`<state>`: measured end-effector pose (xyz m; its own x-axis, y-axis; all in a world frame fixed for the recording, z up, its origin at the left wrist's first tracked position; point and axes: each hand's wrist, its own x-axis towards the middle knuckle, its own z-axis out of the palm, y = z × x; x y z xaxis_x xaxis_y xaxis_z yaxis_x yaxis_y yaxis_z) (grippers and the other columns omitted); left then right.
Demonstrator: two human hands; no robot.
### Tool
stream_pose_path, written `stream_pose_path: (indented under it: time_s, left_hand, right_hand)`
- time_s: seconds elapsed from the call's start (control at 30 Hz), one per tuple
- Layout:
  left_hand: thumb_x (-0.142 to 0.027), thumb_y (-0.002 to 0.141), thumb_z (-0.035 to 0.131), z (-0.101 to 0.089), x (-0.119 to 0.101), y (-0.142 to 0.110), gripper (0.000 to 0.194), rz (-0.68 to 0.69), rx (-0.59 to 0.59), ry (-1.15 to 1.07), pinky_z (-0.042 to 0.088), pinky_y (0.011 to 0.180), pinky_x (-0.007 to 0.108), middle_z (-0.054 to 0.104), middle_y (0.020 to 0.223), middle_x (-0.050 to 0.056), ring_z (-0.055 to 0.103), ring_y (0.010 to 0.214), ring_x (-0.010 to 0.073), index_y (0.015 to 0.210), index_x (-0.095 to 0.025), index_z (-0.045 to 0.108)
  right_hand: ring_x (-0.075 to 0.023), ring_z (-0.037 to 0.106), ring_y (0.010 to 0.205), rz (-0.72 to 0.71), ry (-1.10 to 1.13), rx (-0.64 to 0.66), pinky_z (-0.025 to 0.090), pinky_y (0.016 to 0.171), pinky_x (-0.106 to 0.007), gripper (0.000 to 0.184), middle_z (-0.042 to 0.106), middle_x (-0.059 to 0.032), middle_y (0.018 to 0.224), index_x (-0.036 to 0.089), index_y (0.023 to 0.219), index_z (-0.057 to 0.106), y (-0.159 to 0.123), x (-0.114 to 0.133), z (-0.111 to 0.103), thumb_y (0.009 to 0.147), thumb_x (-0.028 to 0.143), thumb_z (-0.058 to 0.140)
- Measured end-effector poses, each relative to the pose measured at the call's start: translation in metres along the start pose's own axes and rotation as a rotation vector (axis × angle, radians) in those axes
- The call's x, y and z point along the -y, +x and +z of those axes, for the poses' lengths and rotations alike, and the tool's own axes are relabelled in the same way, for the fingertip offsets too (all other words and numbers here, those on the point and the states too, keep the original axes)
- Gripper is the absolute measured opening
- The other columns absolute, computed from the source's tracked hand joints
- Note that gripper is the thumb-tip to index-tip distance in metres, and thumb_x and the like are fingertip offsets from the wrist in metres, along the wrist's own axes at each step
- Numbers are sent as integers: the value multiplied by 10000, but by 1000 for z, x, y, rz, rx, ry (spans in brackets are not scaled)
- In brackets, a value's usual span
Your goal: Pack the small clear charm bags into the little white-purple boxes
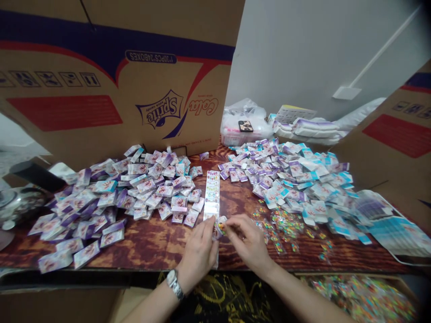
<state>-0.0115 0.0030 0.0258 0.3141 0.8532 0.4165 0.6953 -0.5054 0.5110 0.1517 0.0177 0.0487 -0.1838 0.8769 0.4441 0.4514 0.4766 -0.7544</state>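
Near the table's front edge, my left hand [199, 246], with a metal watch on the wrist, is closed around a small white and purple box [215, 231], partly hidden by the fingers. My right hand [248, 240] pinches a small clear packet of colourful candies [221, 226] at the box's upper end. How far the packet is inside, I cannot tell. Under and beyond my left hand lies a long strip of stickers [212, 193]. To the right of my right hand are several loose candy packets [286, 224].
Filled-looking small boxes [144, 188] are heaped on the left, and flatter ones [296, 175] on the right. A big carton [117, 98] stands behind, another carton [397, 143] at right. A phone [245, 126] rests on a plastic bag. More packets fill a box [363, 296] below the table edge.
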Motion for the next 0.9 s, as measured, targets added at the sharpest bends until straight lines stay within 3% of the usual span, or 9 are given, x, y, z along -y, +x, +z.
stream_pose_path:
  time_s: [0.1,0.2,0.47,0.6,0.77,0.9]
  left_hand:
    - [-83,802,442,1,-1,1,549,-25,-11,-7,479,919,408,548,1170,166,533,1095,250,1333,-123,312]
    - [-83,802,443,2,-1,0,557,-35,-28,-13,481,918,401,547,1183,159,534,1099,247,1340,-137,312]
    - [-83,804,435,3,3,-3,547,-22,-49,-19,467,943,379,539,1212,164,523,1124,236,1337,-119,320]
    - [-84,805,431,0,2,-1,558,-12,-50,-15,480,926,380,545,1198,163,535,1108,238,1346,-128,302]
    - [-78,817,417,-2,-1,0,590,46,-76,36,475,938,399,538,1204,163,518,1134,248,1380,-143,252]
    - [-63,821,401,-3,-1,3,611,85,-105,51,464,957,392,531,1212,160,508,1146,238,1397,-142,212]
  right_hand:
    - [-148,583,684,223,164,-80,504,593,-257,74,588,-34,791,202,857,594,-2,-3,12,850,267,559]
    - [-151,586,696,298,215,-113,507,610,-263,119,595,-38,799,194,878,592,-4,-3,20,849,306,562]
    - [-178,585,890,152,57,63,499,732,-287,157,618,-59,970,220,1015,581,-5,5,8,902,238,474]
    - [-192,553,895,51,-35,94,481,755,-311,135,608,-54,905,219,987,601,2,4,0,875,241,528]
    - [-188,550,827,124,-45,82,469,723,-321,87,619,-37,830,217,890,623,7,3,1,867,255,548]
    - [-198,537,844,78,-58,66,478,728,-339,150,570,-63,863,222,919,646,2,4,4,891,264,504]
